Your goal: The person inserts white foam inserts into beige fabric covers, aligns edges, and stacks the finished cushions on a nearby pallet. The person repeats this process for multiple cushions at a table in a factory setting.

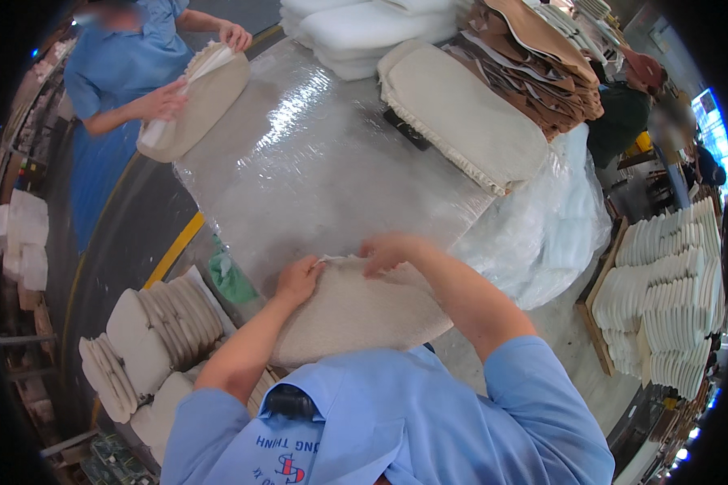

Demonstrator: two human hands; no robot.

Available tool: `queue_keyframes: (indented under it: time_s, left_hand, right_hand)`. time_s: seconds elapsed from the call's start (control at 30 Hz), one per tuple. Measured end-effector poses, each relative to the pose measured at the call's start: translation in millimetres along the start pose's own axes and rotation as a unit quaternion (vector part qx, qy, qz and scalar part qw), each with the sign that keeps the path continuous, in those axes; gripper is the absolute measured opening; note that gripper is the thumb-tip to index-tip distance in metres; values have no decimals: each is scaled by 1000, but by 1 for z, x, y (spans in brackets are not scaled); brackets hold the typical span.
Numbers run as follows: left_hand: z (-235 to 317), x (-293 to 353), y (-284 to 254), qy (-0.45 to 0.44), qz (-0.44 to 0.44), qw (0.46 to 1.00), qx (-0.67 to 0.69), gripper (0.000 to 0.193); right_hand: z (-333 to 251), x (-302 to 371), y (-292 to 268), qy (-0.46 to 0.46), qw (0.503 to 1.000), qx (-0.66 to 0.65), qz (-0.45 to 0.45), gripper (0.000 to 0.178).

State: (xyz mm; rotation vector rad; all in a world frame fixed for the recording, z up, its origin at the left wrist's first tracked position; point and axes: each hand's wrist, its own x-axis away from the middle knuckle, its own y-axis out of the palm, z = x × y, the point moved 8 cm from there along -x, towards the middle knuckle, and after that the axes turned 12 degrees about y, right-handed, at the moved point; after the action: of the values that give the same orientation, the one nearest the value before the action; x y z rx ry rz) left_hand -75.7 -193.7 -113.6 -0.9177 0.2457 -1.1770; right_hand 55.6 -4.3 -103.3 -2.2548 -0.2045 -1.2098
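Observation:
A beige fabric-covered cushion [364,315] rests against my body at the near edge of the table, and its far edge shows a pale, ragged rim. My left hand [299,279] is closed on the far left part of that rim. Over the far edge, right of my left hand, is my right hand [390,252]; motion blurs its fingers, so I cannot tell whether they grip the fabric. The plastic-wrapped tabletop [299,182] lies just beyond both hands.
Across the table lie beige covers [461,113], white foam pads [372,28] and brown sheets [534,56]. A co-worker [129,65] at far left holds another beige cushion [206,101]. Finished-looking cushions [158,323] stand at lower left; white pads [659,283] are stacked at right.

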Motion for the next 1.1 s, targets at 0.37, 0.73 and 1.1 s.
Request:
queue_keyframes:
  time_s: [0.37, 0.73, 1.1]
  left_hand:
    - [-18, -10, 12, -1, -27, 998, -57, 51]
    - [-23, -11, 13, 41, 118, 988, -87, 49]
    - [-24, 18, -16, 90, -47, 981, -166, 36]
  right_hand:
    - [26, -33, 24, 21, 990, 37, 134, 34]
    - [28, -18, 28, -12, 945, -81, 317, 23]
    - [46, 8, -3, -20, 976, 33, 213, 24]
